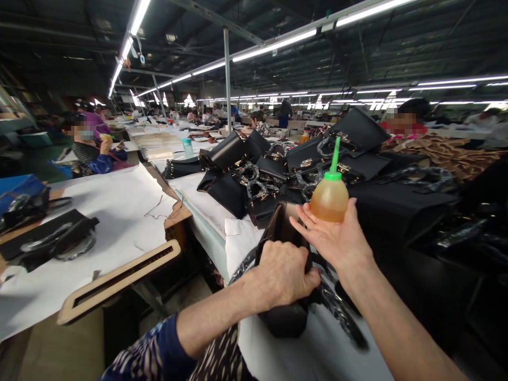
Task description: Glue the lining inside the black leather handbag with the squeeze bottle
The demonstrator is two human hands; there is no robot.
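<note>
My left hand (283,275) is closed over the edge of a black handbag (283,320), its fingers hidden inside the opening. The bag leans on the white-covered table in front of me, and its plastic-wrapped handle (343,312) hangs out to the right. My right hand (337,233) is turned palm up with the fingers partly stretched. On that palm, between fingers and thumb, rests a squeeze bottle (329,198) with amber liquid and a green nozzle pointing up. Its base is partly hidden by the hand.
Black handbags (234,159) with wrapped handles lie heaped beyond my hands. A pale slotted board (119,280) juts out at left, near a paper-covered table (119,211) holding another bag (55,238). A light-blue-capped jar (187,148) stands behind. Co-workers sit at left and right.
</note>
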